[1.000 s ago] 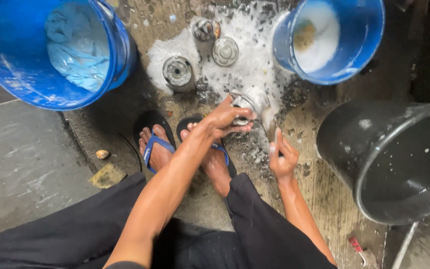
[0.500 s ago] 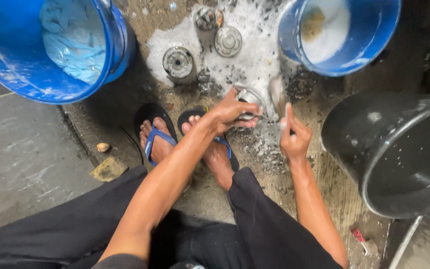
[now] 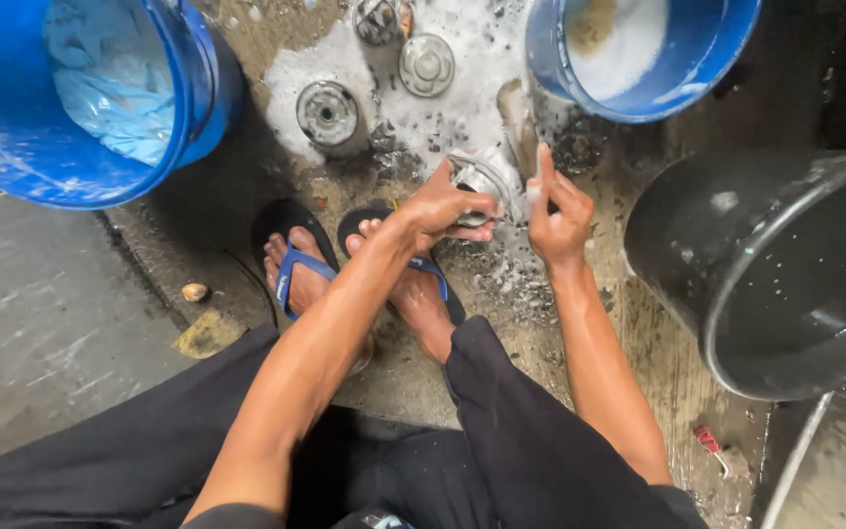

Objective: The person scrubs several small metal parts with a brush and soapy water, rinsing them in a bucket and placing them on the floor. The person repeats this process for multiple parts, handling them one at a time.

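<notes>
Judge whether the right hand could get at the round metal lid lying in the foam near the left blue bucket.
Probably yes, with a stretch. The right hand is beside the metal part that the left hand grips; the round metal lid lies uncovered, but that left hand sits between them.

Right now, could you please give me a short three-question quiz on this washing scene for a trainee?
1. True or false: the left hand grips a round metal part.
2. Which container lies on its side? A) left blue bucket B) right blue bucket C) black bucket
3. Fill in: the sandals have ___ straps.

Key: 1 true; 2 C; 3 blue.
</notes>
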